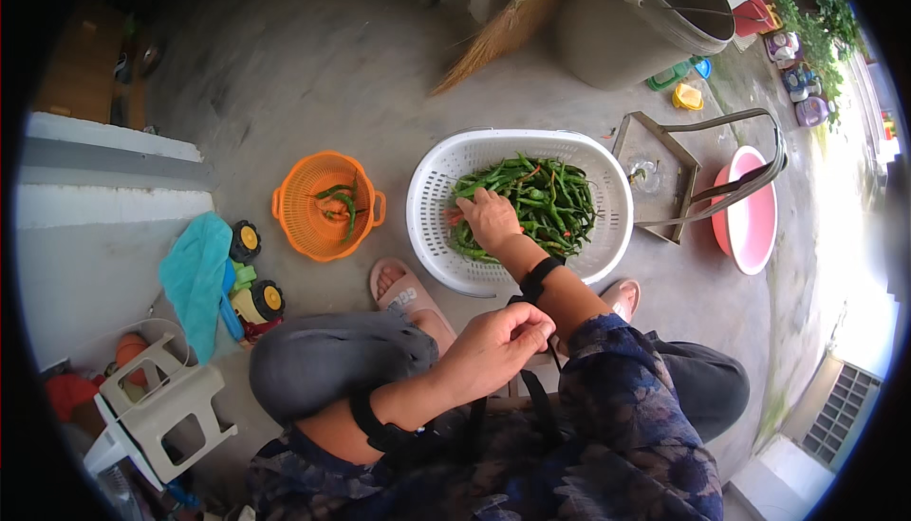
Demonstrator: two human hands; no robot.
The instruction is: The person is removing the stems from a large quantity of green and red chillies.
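A white plastic basket (431, 201) with slotted sides sits on the floor in front of me, holding a heap of long green chili peppers (562, 197) with a few red ones among them. My right hand (491, 218) reaches into it, fingers down at the left part of the heap beside some red peppers (453, 217). Whether it grips one is hidden. Above my lap, on the near side of the basket, my left hand (498, 343) is curled with thumb and forefinger together; nothing shows in it. An orange plastic colander (302, 225) to the left contains a few peppers (345, 204).
Right of the basket lie a metal dustpan (655, 147) with a long handle and a pink basin (758, 211). Beyond stand a large bucket (605, 30) and a straw broom (505, 23). At left are a toy vehicle (256, 293), a turquoise cloth (199, 272) and a plastic stool (164, 407).
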